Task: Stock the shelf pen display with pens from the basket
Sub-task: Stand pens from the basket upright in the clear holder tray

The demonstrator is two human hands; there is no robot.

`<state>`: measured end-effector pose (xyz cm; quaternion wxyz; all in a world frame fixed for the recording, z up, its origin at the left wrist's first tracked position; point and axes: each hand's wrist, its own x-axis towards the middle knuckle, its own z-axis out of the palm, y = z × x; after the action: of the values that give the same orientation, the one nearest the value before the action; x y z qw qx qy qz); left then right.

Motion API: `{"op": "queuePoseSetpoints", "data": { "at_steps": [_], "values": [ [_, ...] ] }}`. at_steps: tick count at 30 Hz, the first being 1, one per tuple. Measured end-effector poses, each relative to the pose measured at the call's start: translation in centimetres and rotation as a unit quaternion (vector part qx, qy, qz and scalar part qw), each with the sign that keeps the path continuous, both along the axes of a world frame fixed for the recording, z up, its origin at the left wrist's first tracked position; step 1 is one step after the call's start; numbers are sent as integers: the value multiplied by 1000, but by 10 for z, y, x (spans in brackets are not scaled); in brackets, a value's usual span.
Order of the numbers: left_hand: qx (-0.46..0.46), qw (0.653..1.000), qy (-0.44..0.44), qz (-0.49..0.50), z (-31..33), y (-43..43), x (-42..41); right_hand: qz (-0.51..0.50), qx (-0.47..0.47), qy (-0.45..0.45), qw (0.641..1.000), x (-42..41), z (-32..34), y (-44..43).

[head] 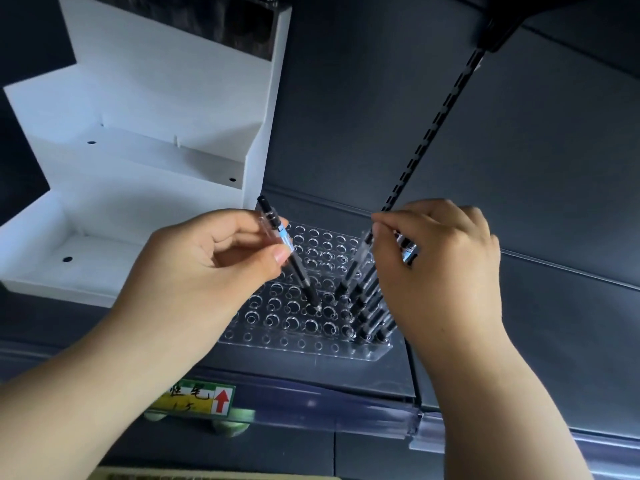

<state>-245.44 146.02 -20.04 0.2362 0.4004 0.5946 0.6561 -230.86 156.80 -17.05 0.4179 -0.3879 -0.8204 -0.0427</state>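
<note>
Nearest, at the bottom edge: a tan strip [207, 475], perhaps the basket's rim, too little shown to tell. Just above, on the shelf lip, a tag [194, 398].

Next, the left hand [194, 271], thumb and fingers pinching a pen [300, 271] held aslant, tip down at a hole in the clear display [301, 344]; touching or just short, cannot tell. Beside it, the right hand [446, 278], fingertips nipping the top of another pen, lower end down among the filled holes, with more pens [408, 252] tucked against the palm. Farther back on the left, a white stepped stand [138, 150].

By the look of the display, early going: only the right-hand columns stocked [363, 306], most holes at centre and left unfilled. Left to do: seat this pen, then those in the right hand, then more from the basket.

On the tag, handwritten Chinese characters partly behind the left arm, ending in 笔, "1.5" beneath, a red up arrow at the right. On the pen, a blue band, print too small to read.
</note>
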Motion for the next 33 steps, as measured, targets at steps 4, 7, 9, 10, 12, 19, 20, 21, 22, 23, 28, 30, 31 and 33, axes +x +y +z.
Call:
{"op": "queuePoseSetpoints", "data": {
  "at_steps": [4, 7, 9, 10, 12, 19, 20, 21, 22, 23, 28, 30, 31, 33],
  "values": [
    [-5, 999, 51, -13, 7, 9, 11, 12, -22, 17, 1000, 4, 3, -1],
    [9, 994, 104, -25, 14, 24, 20, 17, -42, 36, 998, 8, 8, -2],
    [9, 988, 151, -33, 13, 33, 22, 15, -45, 43, 998, 11, 9, -2],
    [8, 983, 178, -33, 11, 37, 23, 15, -45, 45, 998, 12, 9, -2],
    [11, 973, 228, -26, 9, 44, 24, 15, -44, 51, 998, 14, 10, -1],
    [-2, 974, 222, -38, 14, 63, 29, 9, -44, 64, 997, 17, 7, 2],
    [-13, 971, 233, -41, 13, 64, 31, 7, -45, 61, 997, 18, 7, 2],
    [-31, 966, 253, -46, 12, 64, 32, 7, -46, 58, 997, 18, 6, 2],
    [-54, 958, 276, -53, 9, 65, 34, 6, -48, 57, 997, 19, 6, 2],
    [-78, 951, 292, -62, 5, 66, 35, 5, -47, 56, 997, 19, 7, 2],
    [-102, 953, 280, -62, -7, 68, 37, 3, -49, 56, 997, 19, 7, 2],
    [-95, 959, 260, -56, -9, 69, 38, 5, -52, 53, 997, 19, 7, 1],
    [-92, 961, 257, -52, -9, 69, 38, 7, -53, 52, 997, 18, 7, 1],
    [-94, 959, 266, -42, -10, 70, 38, 13, -55, 50, 997, 17, 7, -1]
  ]
}}
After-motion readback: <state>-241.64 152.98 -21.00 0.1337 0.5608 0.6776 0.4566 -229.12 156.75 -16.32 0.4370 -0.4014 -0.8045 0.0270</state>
